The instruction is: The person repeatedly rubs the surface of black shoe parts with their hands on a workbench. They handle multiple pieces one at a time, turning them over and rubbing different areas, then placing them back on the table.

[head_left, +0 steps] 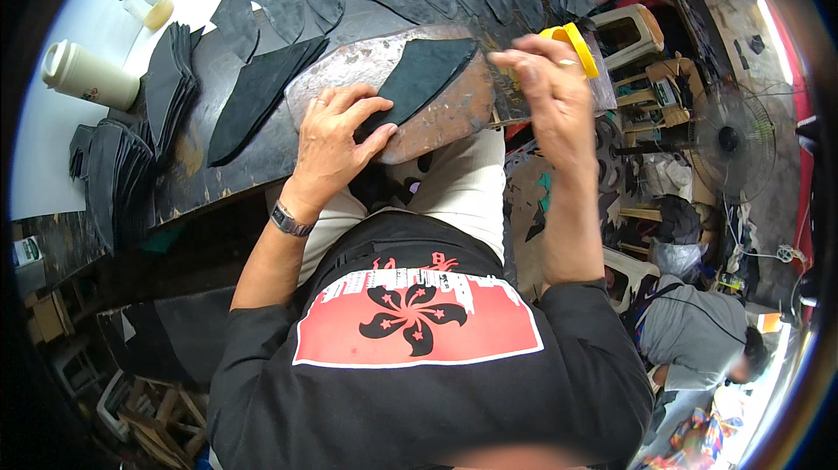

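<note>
A dark, pointed leather piece lies on a worn slab in front of me, its tip toward the lower left. My left hand rests over that tip, thumb and fingers spread and pressing on it from above. Raised at the slab's right is my right hand, slightly blurred; its fingers are loosely bent and apart, and I see nothing in them. Just behind it is a yellow ring-shaped rim, partly hidden by the hand. Left of the slab lies a stack of similar leather pieces.
More dark pieces line the table's far side, with upright bundles at the left. A cream tumbler and a green-lidded jar stand far left. At right are a fan, stools and another person bending over.
</note>
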`<state>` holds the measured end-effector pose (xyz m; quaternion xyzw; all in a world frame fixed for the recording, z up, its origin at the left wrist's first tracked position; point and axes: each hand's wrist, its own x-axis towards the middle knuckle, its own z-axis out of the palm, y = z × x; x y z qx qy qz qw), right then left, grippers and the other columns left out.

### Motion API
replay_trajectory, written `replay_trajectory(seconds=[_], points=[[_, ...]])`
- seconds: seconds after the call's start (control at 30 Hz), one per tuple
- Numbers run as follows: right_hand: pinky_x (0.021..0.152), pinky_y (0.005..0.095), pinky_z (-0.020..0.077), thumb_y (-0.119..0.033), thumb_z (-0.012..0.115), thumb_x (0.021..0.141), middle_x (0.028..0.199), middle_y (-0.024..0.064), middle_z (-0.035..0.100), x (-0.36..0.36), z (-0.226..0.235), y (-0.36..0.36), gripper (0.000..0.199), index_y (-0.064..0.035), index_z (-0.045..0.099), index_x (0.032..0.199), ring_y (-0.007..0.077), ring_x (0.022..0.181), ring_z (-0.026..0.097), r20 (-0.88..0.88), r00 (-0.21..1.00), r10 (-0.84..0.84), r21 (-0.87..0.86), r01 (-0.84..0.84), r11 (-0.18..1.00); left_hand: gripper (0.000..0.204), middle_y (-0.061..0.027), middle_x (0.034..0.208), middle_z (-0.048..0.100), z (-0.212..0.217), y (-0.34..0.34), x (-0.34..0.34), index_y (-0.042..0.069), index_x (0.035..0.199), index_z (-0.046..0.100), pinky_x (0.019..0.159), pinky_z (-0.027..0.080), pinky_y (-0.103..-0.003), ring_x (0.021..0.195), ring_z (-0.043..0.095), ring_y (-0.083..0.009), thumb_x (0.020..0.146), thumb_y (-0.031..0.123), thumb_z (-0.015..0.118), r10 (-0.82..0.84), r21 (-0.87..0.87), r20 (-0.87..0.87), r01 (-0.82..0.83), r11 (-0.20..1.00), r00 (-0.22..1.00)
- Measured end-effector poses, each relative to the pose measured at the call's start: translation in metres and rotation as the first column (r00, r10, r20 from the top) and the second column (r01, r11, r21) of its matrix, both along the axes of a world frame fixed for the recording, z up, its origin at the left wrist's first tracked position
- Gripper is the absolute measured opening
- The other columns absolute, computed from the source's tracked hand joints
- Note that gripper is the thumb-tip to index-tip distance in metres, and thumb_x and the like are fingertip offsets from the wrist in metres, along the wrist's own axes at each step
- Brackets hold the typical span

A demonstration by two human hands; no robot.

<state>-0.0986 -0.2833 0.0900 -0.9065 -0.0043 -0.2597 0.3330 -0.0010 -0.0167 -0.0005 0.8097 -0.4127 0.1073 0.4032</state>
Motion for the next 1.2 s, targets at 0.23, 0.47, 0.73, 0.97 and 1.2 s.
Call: replay_trajectory(seconds=[0.23, 0.47, 0.73, 0.97, 1.2], points=[[0.121, 0.0666, 0.0084, -0.066, 0.041, 0.102, 0.165, 0.0214, 0.030, 0.047, -0.100, 0.000, 0.072, -0.0136, 0.051, 0.150, 0.0389, 0.156, 0.015, -0.293, 0.938, -0.188, -0.335, 0.083, 0.939, 0.029, -0.0081, 0.117, 0.069, -0.001, 0.003, 0.001, 0.009, 0.106, 0.076, 0.097, 0.049, -0.041, 0.112, 0.062, -0.0293, 0.080, 0.020, 0.082, -0.010, 0.015, -0.045, 0.011, 1.000, 0.999], [0.121, 0.0687, 0.0053, -0.076, 0.044, 0.095, 0.168, 0.0230, 0.023, 0.034, -0.100, 0.023, 0.098, -0.0009, 0.036, 0.157, 0.0401, 0.158, 0.008, -0.306, 0.911, -0.277, -0.486, 0.100, 0.868, 0.030, -0.0083, 0.117, 0.068, 0.000, 0.002, 0.002, 0.008, 0.106, 0.074, 0.099, 0.047, -0.043, 0.111, 0.061, -0.0306, 0.081, 0.023, 0.080, -0.037, 0.008, -0.023, 0.037, 0.999, 0.999], [0.112, 0.0717, 0.0249, -0.062, 0.056, 0.096, 0.142, 0.0192, 0.057, 0.027, -0.075, 0.022, 0.057, -0.0098, 0.073, 0.113, 0.0408, 0.144, 0.038, -0.009, 0.989, -0.145, -0.566, 0.114, 0.816, 0.029, -0.0130, 0.124, 0.067, 0.008, 0.010, 0.006, 0.005, 0.112, 0.073, 0.105, 0.045, -0.043, 0.119, 0.059, -0.0332, 0.084, 0.010, 0.074, -0.112, 0.055, -0.107, 0.118, 0.991, 0.988], [0.122, 0.0678, 0.0028, -0.071, 0.039, 0.100, 0.172, 0.0085, 0.018, 0.055, -0.092, -0.024, 0.069, -0.0373, 0.036, 0.160, 0.0348, 0.159, 0.005, -0.366, 0.916, -0.163, -0.659, -0.132, 0.740, 0.026, -0.0113, 0.120, 0.068, 0.005, 0.014, 0.003, 0.005, 0.108, 0.073, 0.102, 0.046, -0.042, 0.117, 0.061, -0.0309, 0.083, 0.008, 0.076, -0.089, 0.007, -0.107, 0.091, 0.996, 0.990], [0.120, 0.0717, 0.0017, -0.068, 0.044, 0.099, 0.172, 0.0106, 0.018, 0.031, -0.089, 0.002, 0.069, -0.0381, 0.034, 0.160, 0.0370, 0.159, 0.004, -0.375, 0.926, -0.043, -0.643, -0.227, 0.732, 0.022, -0.0081, 0.112, 0.070, -0.002, 0.012, -0.001, 0.006, 0.103, 0.073, 0.099, 0.046, -0.041, 0.112, 0.062, -0.0295, 0.082, 0.009, 0.077, -0.048, -0.046, -0.044, 0.046, 0.998, 0.998]])
